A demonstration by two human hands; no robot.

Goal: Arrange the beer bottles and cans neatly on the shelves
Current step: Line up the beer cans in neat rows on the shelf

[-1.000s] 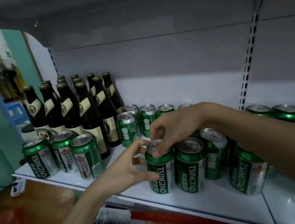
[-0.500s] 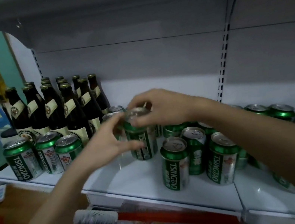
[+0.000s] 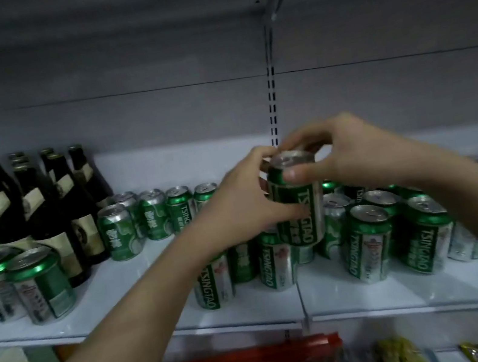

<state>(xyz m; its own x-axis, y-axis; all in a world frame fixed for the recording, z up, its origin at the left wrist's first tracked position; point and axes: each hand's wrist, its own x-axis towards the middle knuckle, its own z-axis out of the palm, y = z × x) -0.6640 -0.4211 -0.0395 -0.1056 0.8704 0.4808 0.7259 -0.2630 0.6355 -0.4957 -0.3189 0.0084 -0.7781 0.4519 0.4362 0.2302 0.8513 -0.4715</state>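
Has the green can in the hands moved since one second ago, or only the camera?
Yes. The held can stood on the shelf among the front cans; now both hands hold it raised above the other cans, off the shelf surface.

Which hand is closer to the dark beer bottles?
The left hand. It holds the raised can on the side facing the dark bottles; the right hand grips the can's far side, farther away.

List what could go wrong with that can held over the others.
1. Both hands, left hand and right hand, hold the can above the packed cans; a slip could topple several.
2. The front cans stand near the shelf edge; a knock could send them off.
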